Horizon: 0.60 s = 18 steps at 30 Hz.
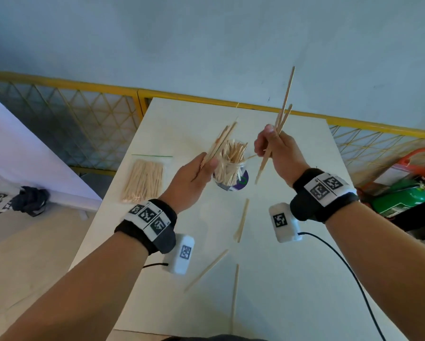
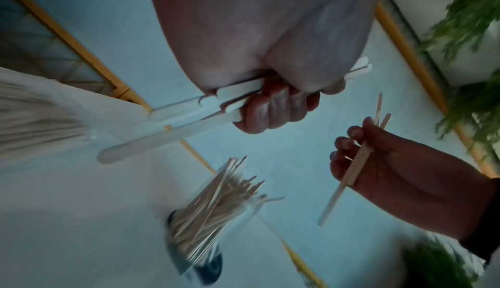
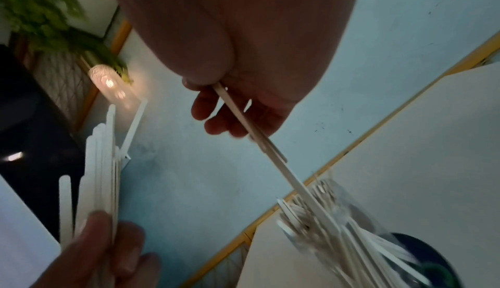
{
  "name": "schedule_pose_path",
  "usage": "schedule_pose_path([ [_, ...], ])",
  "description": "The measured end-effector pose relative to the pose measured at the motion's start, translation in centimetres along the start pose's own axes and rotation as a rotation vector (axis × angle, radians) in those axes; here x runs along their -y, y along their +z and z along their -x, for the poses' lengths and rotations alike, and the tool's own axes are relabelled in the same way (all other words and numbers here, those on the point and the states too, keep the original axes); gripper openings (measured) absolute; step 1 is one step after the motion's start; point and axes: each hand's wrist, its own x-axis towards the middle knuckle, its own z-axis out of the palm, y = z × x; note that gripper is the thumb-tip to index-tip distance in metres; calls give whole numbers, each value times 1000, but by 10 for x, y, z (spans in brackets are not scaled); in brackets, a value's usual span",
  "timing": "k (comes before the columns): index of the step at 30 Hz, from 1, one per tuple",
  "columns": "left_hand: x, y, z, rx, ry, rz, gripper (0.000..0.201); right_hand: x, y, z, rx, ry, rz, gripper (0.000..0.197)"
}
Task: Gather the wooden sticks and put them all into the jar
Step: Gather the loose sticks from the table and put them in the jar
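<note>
A clear jar (image 1: 229, 173) (image 2: 201, 224) (image 3: 360, 235) packed with wooden sticks stands mid-table on a purple disc. My left hand (image 1: 196, 173) (image 2: 270, 104) hovers just left of it, fingers curled round a bundle of sticks (image 1: 220, 142) (image 2: 167, 125) (image 3: 100, 164) that points up and away. My right hand (image 1: 274, 147) (image 3: 230, 108) (image 2: 378, 160), raised to the jar's right, grips a few sticks (image 1: 280, 121) (image 3: 270, 149) (image 2: 349, 177) held steeply. Three loose sticks (image 1: 241, 220) (image 1: 206, 270) (image 1: 235, 296) lie on the table nearer me.
A zip bag of more sticks (image 1: 143, 180) lies left of the jar on the white table (image 1: 292, 279). A yellow lattice fence (image 1: 83, 114) runs behind the table. A green cylinder (image 1: 401, 200) sits off to the right. A cable (image 1: 349, 271) trails from my right wrist.
</note>
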Motion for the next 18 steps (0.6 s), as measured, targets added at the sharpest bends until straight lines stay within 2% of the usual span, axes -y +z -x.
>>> schedule_pose_path([
  [4, -10, -2, -28, -41, 73, 50, 26, 5, 2, -49, -99, -71, 47, 41],
  [8, 4, -3, -37, -59, 28, 60, 27, -11, 11, -85, -163, -72, 195, 37],
  [10, 12, -5, -38, -66, 2, 34, 28, -28, 20, -95, -118, -31, 290, 37],
  [13, 22, -7, -38, -71, -28, 38, 29, -58, 32, -97, 55, 96, 500, 33],
  [15, 26, -9, -37, -71, -45, 60, 29, -69, 35, -93, 160, 163, 757, 35],
  [17, 30, -10, -38, -72, -55, 63, 29, -72, 37, -89, 193, 159, 1066, 47],
  [18, 31, -11, -39, -71, -54, 61, 28, -71, 37, -90, 180, 153, 1125, 51],
])
